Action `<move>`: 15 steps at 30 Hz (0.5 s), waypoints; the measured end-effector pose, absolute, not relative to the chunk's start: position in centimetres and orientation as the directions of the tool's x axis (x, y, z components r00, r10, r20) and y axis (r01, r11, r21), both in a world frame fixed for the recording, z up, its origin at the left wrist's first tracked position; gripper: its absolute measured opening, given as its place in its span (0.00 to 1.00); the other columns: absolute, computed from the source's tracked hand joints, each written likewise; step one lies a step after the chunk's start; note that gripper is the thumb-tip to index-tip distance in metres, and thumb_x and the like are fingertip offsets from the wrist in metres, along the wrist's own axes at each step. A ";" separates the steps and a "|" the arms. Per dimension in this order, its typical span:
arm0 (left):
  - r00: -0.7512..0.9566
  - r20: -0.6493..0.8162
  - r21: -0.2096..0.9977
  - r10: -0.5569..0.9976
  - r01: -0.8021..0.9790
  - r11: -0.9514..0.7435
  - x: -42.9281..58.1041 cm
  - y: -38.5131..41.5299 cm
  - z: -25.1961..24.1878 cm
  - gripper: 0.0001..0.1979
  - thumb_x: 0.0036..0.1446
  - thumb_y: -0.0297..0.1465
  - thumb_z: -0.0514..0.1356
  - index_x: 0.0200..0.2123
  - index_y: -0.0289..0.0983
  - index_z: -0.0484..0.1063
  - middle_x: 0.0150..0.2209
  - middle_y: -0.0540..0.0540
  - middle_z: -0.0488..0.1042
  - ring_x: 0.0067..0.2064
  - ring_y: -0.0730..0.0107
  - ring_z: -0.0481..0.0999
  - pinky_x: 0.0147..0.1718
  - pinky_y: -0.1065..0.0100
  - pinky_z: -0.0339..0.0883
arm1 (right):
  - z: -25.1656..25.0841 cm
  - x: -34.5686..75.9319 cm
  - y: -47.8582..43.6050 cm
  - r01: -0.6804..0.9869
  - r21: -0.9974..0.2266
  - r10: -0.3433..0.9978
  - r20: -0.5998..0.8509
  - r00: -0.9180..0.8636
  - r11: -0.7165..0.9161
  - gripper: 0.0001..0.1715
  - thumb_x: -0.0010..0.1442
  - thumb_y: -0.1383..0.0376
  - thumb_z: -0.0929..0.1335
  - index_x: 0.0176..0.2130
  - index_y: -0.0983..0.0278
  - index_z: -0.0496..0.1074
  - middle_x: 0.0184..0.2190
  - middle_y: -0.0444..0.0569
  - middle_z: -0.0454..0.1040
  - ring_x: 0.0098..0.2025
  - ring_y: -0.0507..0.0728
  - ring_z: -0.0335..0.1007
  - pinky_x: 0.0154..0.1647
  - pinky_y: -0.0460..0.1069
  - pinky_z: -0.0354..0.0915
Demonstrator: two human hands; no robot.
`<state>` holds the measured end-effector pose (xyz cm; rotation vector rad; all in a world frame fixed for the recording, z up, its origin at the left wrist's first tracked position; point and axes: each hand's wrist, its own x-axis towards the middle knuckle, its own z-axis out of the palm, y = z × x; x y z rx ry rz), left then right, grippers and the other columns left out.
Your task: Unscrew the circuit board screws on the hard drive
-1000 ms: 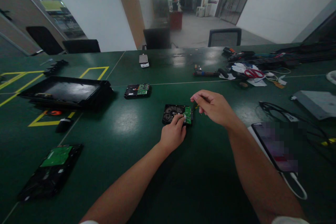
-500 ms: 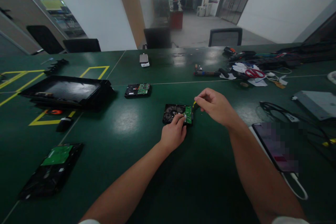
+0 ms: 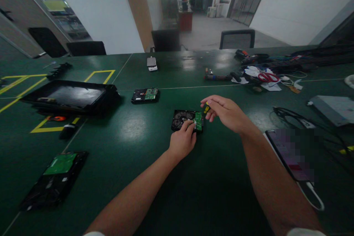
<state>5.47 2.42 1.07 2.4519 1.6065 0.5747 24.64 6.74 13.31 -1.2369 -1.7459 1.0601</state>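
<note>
A hard drive [image 3: 181, 118] lies on the green table in front of me, its green circuit board to the right. My left hand [image 3: 183, 138] grips its near edge, fingertips pressed onto the top. Just beyond the drive's right end, my right hand [image 3: 222, 112] is raised with a small yellow-and-black tool [image 3: 206, 108] between thumb and fingers. The other fingers are partly extended; the tool's tip cannot be made out. A second hard drive [image 3: 145, 95] rests farther back to the left, and a third [image 3: 54, 180] is at the near left.
At left is a stack of black trays or panels [image 3: 74, 94]. A phone [image 3: 289, 155] with a white cable, a black cable [image 3: 293, 118] and a grey metal box [image 3: 333, 108] are on the right. Scissors [image 3: 268, 77] and tangled items lie at the back right.
My right hand has shifted its fingers around the yellow-and-black tool, extending them and tilting the tool at the drive's right end. My left hand and the drive stay put.
</note>
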 end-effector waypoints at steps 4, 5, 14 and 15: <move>0.346 0.242 0.332 0.906 0.848 -0.413 5.4 2.5 0.9 0.21 0.67 0.36 0.53 0.62 0.42 0.66 0.64 0.45 0.67 0.50 0.63 0.79 0.42 0.64 0.78 | 13.8 24.8 6.6 0.422 -0.871 0.949 0.138 -0.284 0.253 0.19 0.70 0.52 0.63 0.49 0.59 0.75 0.39 0.49 0.78 0.28 0.52 0.71 0.26 0.48 0.66; 0.347 0.244 0.331 0.905 0.848 -0.414 5.4 2.5 0.9 0.21 0.67 0.36 0.53 0.62 0.42 0.66 0.64 0.45 0.67 0.50 0.63 0.79 0.42 0.64 0.78 | 13.9 24.8 6.6 0.456 -0.847 0.948 0.156 -0.277 0.273 0.18 0.70 0.52 0.64 0.48 0.60 0.75 0.37 0.48 0.78 0.28 0.52 0.70 0.26 0.48 0.64; 0.351 0.253 0.334 0.902 0.843 -0.421 5.4 2.5 0.9 0.22 0.67 0.36 0.53 0.62 0.42 0.65 0.65 0.45 0.67 0.50 0.63 0.79 0.42 0.64 0.78 | 13.7 24.9 6.6 0.555 -0.796 0.968 0.160 -0.193 0.242 0.15 0.67 0.53 0.67 0.39 0.61 0.73 0.29 0.45 0.75 0.25 0.52 0.68 0.27 0.49 0.62; 0.350 0.251 0.334 0.902 0.844 -0.420 5.4 2.5 0.9 0.22 0.67 0.36 0.53 0.63 0.42 0.65 0.65 0.45 0.67 0.50 0.63 0.79 0.43 0.64 0.78 | 13.8 24.8 6.5 0.533 -0.812 0.966 0.146 -0.212 0.239 0.15 0.68 0.53 0.66 0.40 0.61 0.73 0.31 0.45 0.77 0.24 0.51 0.68 0.27 0.49 0.63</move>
